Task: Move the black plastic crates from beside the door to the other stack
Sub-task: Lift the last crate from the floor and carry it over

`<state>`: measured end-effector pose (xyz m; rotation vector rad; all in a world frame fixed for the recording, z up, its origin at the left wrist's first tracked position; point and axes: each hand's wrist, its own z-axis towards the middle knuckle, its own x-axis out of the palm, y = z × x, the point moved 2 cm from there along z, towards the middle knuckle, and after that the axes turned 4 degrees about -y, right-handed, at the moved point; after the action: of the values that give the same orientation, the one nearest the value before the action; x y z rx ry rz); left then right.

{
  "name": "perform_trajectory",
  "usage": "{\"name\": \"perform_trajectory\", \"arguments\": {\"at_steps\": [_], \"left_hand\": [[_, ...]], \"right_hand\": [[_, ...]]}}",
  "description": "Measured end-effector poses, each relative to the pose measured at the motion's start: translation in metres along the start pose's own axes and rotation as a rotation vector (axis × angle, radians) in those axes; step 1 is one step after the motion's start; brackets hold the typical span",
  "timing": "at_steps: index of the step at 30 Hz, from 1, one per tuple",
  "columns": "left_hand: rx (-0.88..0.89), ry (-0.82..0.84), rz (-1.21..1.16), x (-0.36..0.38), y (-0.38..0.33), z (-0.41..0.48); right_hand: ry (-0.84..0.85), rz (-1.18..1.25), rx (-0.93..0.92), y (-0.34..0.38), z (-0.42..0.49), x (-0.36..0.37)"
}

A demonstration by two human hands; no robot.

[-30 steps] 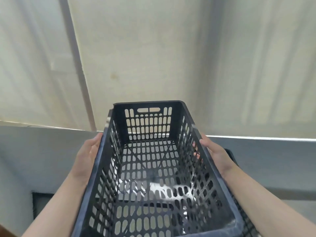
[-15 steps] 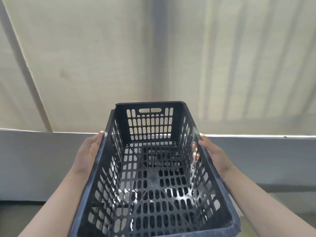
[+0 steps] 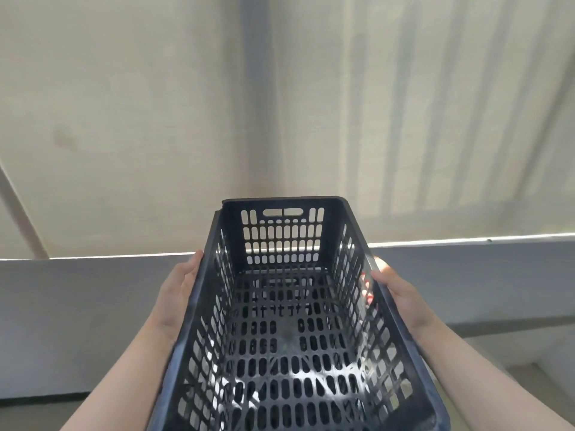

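Note:
An empty black plastic crate [image 3: 289, 331] with slotted walls and floor fills the lower middle of the head view, held up in the air in front of me, long side pointing away. My left hand [image 3: 177, 293] grips its left long wall from outside. My right hand [image 3: 398, 293] grips its right long wall, fingertips showing through the slots. No other crate or stack is in view.
A low grey wall [image 3: 77, 321] runs across the frame behind the crate. Above it hangs a pale beige blind or screen [image 3: 155, 119] with vertical shadow stripes on the right. A strip of floor [image 3: 510, 353] shows at the lower right.
The view has swung to the right along the wall; the slanted pole moved to the far left edge. The dark crate seen below earlier is out of view. Both hands keep their grip.

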<state>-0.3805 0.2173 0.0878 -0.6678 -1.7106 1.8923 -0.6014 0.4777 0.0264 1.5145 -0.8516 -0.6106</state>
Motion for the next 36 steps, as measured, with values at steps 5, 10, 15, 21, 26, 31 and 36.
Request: {"name": "perform_trajectory", "arguments": {"at_steps": [5, 10, 15, 21, 26, 31, 36], "left_hand": [[-0.052, 0.065, -0.03, -0.005, 0.009, 0.015], [-0.125, 0.094, -0.085, -0.015, 0.037, 0.04], [-0.22, 0.129, -0.208, -0.011, 0.047, 0.048], [-0.214, 0.106, -0.149, 0.002, 0.051, 0.058], [-0.22, 0.112, -0.132, 0.009, 0.061, 0.068], [-0.222, 0.108, -0.125, 0.008, 0.068, 0.075], [-0.222, 0.128, -0.168, 0.009, 0.069, 0.078]], "right_hand": [[-0.018, 0.008, 0.02, -0.006, 0.007, 0.002], [-0.027, -0.035, 0.005, -0.011, 0.013, 0.004], [-0.034, -0.007, 0.016, -0.012, 0.022, 0.003], [-0.016, -0.049, 0.019, -0.007, 0.027, 0.002], [-0.039, -0.158, 0.034, -0.01, 0.035, -0.004], [-0.033, -0.215, 0.037, -0.011, 0.039, -0.007], [0.001, -0.244, 0.0, -0.006, 0.042, -0.005]]}}
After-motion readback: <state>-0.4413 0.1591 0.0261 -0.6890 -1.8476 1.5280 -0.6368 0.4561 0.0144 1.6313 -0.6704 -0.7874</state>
